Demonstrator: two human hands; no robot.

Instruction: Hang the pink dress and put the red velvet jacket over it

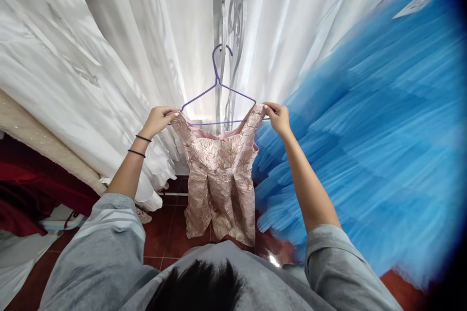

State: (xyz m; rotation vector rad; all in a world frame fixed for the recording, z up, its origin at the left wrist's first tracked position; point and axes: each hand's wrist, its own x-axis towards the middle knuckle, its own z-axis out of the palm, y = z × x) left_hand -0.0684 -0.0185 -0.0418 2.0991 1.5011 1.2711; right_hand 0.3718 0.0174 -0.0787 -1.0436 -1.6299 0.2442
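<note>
A pink and gold brocade dress [222, 155] hangs in front of me on a purple hanger [218, 77]. The hanger's hook loops over a silver scrollwork metal bar [223, 19]. My left hand [159, 120], with two black bands on the wrist, pinches the dress's left shoulder strap at the hanger's end. On the other side my right hand [278, 116] pinches the right strap near the hanger's right end. The straps are spread wide, and the pink lining shows at the neckline. Below, the skirt falls in pleats above the floor.
White drapes or gowns [146, 34] fill the left and back. A large blue tulle gown [365, 131] crowds the right side. Dark red cloth [36, 180] and a beige sparkly fabric [47, 141] lie at the far left. The floor [171, 228] is red tile.
</note>
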